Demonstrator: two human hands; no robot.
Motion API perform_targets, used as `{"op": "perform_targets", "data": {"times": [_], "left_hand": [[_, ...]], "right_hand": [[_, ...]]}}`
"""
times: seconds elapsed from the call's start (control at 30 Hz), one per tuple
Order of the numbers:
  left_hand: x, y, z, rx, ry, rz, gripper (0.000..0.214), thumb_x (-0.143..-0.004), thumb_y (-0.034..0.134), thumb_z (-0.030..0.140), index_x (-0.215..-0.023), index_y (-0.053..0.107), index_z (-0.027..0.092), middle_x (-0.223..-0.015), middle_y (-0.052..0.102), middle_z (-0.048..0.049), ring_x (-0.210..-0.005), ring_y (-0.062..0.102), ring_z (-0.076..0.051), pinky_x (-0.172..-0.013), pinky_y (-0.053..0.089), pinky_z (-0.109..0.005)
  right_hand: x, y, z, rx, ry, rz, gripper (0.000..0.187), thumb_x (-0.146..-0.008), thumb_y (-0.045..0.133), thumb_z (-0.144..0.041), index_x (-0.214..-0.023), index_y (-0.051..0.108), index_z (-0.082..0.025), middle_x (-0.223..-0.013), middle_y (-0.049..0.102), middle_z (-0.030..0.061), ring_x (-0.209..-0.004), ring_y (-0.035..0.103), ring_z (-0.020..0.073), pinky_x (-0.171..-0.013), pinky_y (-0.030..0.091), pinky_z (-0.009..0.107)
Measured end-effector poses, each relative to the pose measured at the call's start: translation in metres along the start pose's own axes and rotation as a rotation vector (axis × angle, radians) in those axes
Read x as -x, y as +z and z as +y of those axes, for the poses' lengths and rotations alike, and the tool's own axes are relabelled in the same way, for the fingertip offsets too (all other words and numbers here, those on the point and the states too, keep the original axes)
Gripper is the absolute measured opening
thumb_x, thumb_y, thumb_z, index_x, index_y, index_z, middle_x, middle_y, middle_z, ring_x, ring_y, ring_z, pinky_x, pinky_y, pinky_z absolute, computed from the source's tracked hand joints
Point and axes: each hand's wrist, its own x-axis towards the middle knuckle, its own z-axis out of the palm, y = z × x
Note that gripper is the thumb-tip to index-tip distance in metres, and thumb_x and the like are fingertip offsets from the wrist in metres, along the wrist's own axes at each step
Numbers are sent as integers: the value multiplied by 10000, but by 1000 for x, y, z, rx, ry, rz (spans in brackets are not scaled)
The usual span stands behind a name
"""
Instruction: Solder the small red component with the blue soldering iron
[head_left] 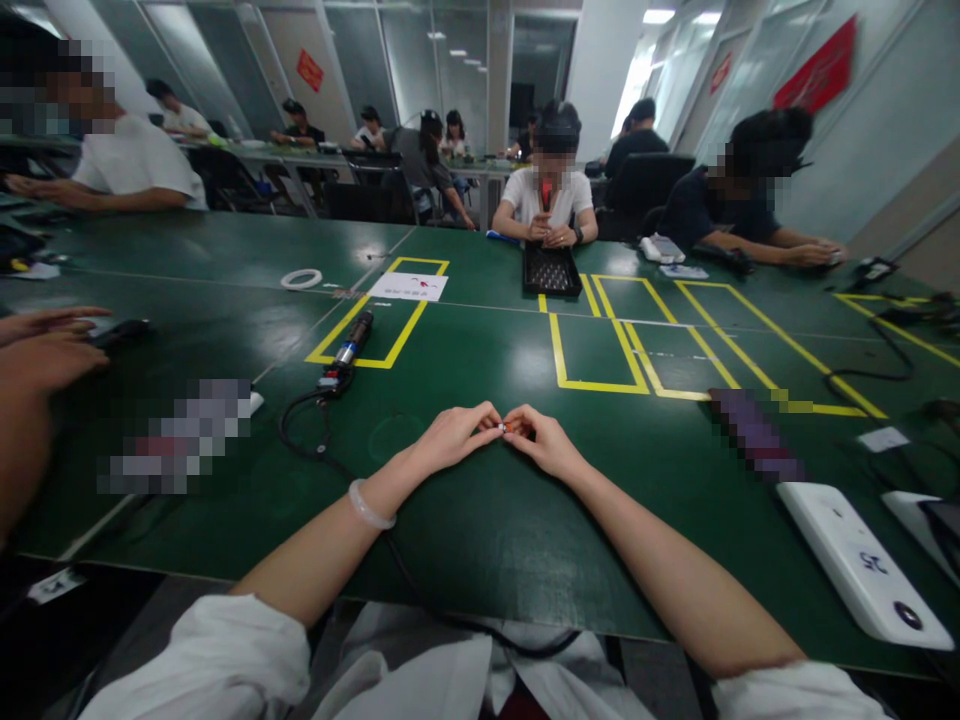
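My left hand [454,436] and my right hand [546,442] meet fingertip to fingertip over the green table [480,520], just above its surface. Both pinch a tiny part [506,428], white with a red-orange bit, held between them. It is too small to name. A pale bangle [369,506] circles my left wrist. Both forearms reach out from white sleeves at the bottom edge.
An electric screwdriver [351,352] with a black cable lies left of centre inside yellow tape lines. A black tray [552,270] sits before a person opposite. White devices [862,560] lie at right. Another person's hands [45,345] rest at left. A white ring [301,279] lies further back.
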Motion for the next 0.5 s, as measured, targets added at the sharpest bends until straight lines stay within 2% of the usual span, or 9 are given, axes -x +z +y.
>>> {"op": "perform_targets", "data": {"times": [0.07,0.17,0.2,0.33,0.4,0.5], "left_hand": [[-1,-10,-7,-60,7,65,295,-942,427,451,-1047,579,221,-999,679,-33,-928,638,-177,-816,466,-287],[3,-36,-32,-259,-73,283,328,-943,403,428,-1122,571,210,-1244,590,-74,-1160,539,-219,-989,402,-348],[7,-46,-45,-348,-148,351,348,-935,413,423,-1157,560,198,-1312,544,-93,-1226,491,-243,-1030,370,-375],[34,-85,-97,-633,-619,560,551,-875,488,442,-1324,448,124,-1443,395,-191,-1316,372,-355,-1069,304,-477],[49,-100,-118,-663,-820,555,652,-841,516,503,-1347,419,104,-1426,402,-228,-1290,389,-395,-1029,339,-509],[63,-112,-138,-588,-1032,419,682,-815,496,595,-1292,471,108,-1295,520,-235,-1178,495,-408,-926,427,-521]], "right_hand": [[0,0,1,-5,11,10,163,-869,593,-296,-986,575,-184,-839,647,12,-695,570,121,-640,448,241],[0,0,1,-15,25,23,171,-867,594,-281,-1004,577,-181,-848,648,15,-690,566,119,-640,445,240],[0,-1,1,-13,29,24,172,-863,598,-277,-1003,577,-179,-845,648,15,-685,564,118,-639,445,239],[0,-1,-1,5,32,2,170,-853,606,-271,-993,583,-178,-842,650,14,-678,562,114,-637,446,234],[0,-1,-2,10,32,-4,168,-853,605,-274,-989,587,-177,-834,647,13,-679,560,114,-636,444,232],[0,-1,-3,3,39,-7,168,-852,607,-282,-982,586,-176,-818,642,10,-673,555,114,-633,438,231]]}}
